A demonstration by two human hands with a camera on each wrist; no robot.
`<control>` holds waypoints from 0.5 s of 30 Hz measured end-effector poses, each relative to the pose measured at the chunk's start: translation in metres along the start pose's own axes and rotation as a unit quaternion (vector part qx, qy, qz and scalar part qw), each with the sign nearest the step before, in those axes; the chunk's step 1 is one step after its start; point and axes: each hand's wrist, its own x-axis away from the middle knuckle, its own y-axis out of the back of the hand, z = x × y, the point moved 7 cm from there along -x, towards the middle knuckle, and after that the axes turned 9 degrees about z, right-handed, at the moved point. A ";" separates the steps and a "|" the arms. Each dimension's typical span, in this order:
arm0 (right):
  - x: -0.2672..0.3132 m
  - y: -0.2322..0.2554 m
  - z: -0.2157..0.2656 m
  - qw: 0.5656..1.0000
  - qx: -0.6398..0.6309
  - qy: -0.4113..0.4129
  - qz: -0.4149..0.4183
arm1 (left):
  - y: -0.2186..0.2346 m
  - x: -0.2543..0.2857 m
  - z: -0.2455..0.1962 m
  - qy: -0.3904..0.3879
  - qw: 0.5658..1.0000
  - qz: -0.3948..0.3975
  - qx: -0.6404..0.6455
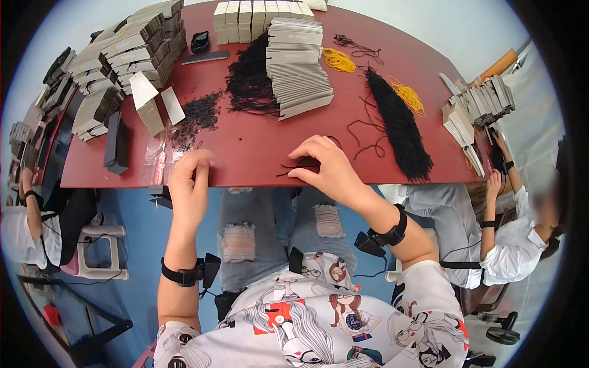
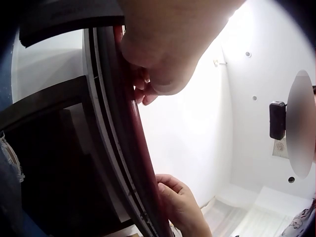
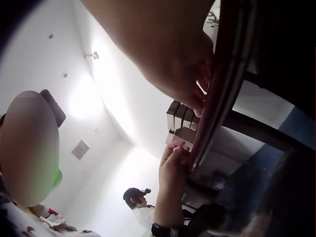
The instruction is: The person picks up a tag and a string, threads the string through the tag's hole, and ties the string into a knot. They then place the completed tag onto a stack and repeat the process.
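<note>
In the head view my right hand (image 1: 325,168) is at the table's front edge, fingers curved around a short black cord (image 1: 283,174). Loose ends of the cord stick out to the left past the thumb; the rest is mostly hidden by the hand. My left hand (image 1: 191,181) hovers at the same edge, fingers loosely bent, with nothing visible between them. Just beyond it lies a heap of small black pieces (image 1: 199,113). Both wrist views show the left hand (image 3: 174,160) and the right hand (image 2: 180,202) low along the table edge.
On the red table (image 1: 245,159) stands a leaning row of grey cards (image 1: 300,73) with black cords (image 1: 251,80) spreading leftward. A black cord bundle (image 1: 399,129) and yellow cords (image 1: 339,60) lie right. Card stacks (image 1: 138,52) rise left. Another person (image 1: 515,239) sits at the right.
</note>
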 end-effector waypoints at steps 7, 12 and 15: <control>0.002 -0.015 0.013 0.993 0.098 0.047 -0.047 | -0.009 0.007 -0.014 0.060 0.998 0.019 0.002; 0.005 -0.034 0.028 0.848 -0.525 -0.062 0.040 | -0.028 0.017 -0.063 0.070 0.967 0.122 0.211; 0.006 -0.041 0.051 0.793 -0.603 -0.014 0.082 | -0.025 0.016 -0.082 0.045 0.952 0.127 0.273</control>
